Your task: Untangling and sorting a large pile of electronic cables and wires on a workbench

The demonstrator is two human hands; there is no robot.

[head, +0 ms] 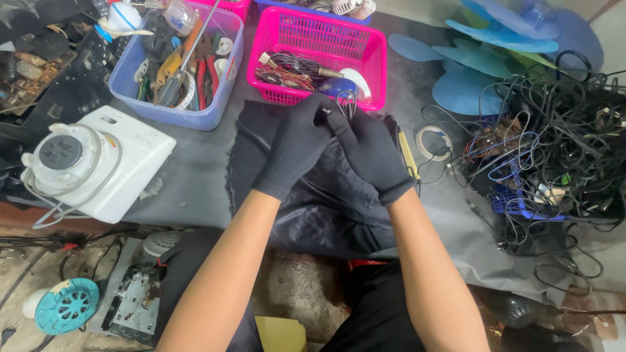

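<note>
Both my hands wear black knit gloves and meet over a dark cloth (313, 195) spread on the grey table. My left hand (297, 146) and my right hand (372, 153) pinch together on a small bundle of thin wires (345, 103) that loops up between the fingertips. A tiny metal piece shows at my left fingertips. The hands touch each other just in front of a pink basket (365, 52).
The pink basket holds coloured wires and small parts. A lavender tub (176, 117) of hand tools stands to its left, a white fan motor housing (91, 163) further left. Blue fan blades (482, 58) and a tangle of black cables (561, 137) lie at right. A tape roll (433, 140) sits nearby.
</note>
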